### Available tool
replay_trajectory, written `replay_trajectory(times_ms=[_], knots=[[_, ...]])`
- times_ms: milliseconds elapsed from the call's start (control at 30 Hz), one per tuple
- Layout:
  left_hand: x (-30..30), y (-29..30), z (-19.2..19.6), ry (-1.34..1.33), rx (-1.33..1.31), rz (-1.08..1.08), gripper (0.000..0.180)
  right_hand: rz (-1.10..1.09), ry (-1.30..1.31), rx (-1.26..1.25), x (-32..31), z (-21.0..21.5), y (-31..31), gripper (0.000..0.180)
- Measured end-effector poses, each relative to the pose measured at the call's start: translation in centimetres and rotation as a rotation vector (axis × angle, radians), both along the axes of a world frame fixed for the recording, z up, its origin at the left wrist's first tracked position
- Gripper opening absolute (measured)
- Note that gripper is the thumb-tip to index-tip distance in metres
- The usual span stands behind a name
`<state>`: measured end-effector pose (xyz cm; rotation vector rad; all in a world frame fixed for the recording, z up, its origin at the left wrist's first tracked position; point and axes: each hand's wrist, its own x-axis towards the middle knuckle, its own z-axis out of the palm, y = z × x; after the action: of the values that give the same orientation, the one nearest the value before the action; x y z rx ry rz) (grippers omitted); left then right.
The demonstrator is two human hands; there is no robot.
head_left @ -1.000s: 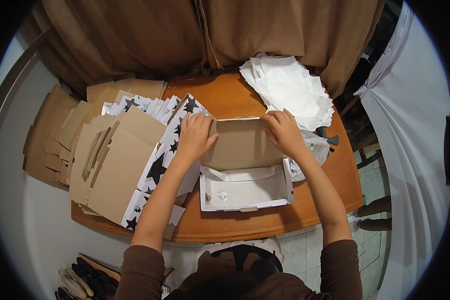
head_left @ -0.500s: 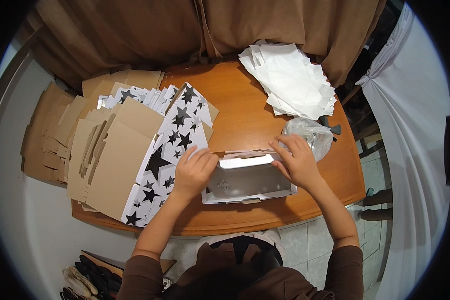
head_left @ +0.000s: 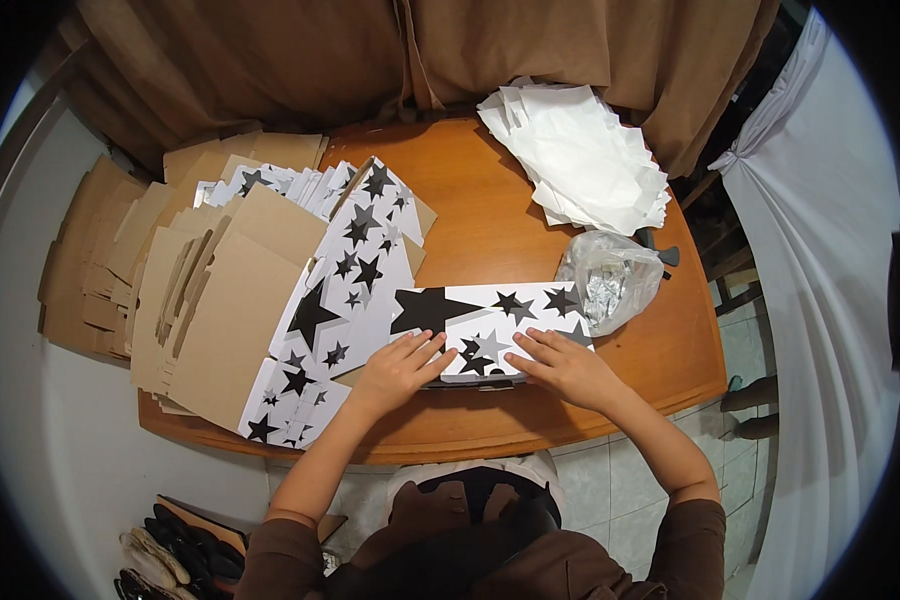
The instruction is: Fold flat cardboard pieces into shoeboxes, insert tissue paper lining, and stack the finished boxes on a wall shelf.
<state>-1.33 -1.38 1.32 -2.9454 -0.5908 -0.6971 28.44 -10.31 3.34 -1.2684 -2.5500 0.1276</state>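
Observation:
In front of me on the table lies a white cardboard box printed with black and grey stars, its lid folded down over the top. My left hand rests with fingers spread on the lid's near left part. On the near right part of the same lid lies my right hand, its fingers stretched out. Neither hand grasps anything. The lid covers the inside of the box. To the left, flat star-printed cardboard leans on a pile of brown box blanks.
A clear plastic bag holding small silvery things touches the box's right side. Behind it a stack of white paper sheets spreads on the wooden table. A dark-handled tool pokes out near the bag. Brown curtains hang behind.
The box's lid has come down toward me from raised to closed, hiding the inside. Both hands moved nearer with it and now lie on top.

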Motion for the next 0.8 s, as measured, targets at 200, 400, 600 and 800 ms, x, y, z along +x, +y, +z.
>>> replay_trajectory(times_ms=[200, 400, 600, 800], knots=[[-0.5, 0.0, -1.1, 0.092, 0.014, 0.018, 0.041, 0.015, -0.065, -0.011, 0.0, -1.5, -0.5, 0.048], [-0.5, -0.4, -1.2, 0.108, -0.127, 0.007, 0.047, 0.043, -0.085, 0.018, -0.1, -2.2, -0.6, 0.047], [-0.2, -0.1, -2.6, 0.070, -0.190, -0.028, 0.045, 0.042, -0.038, 0.039, -0.2, -1.9, -0.6, 0.044], [-0.8, -0.6, -2.5, 0.131, -0.134, -0.053, 0.046, 0.022, 0.009, -0.009, -0.4, -2.2, -0.9, 0.041]])
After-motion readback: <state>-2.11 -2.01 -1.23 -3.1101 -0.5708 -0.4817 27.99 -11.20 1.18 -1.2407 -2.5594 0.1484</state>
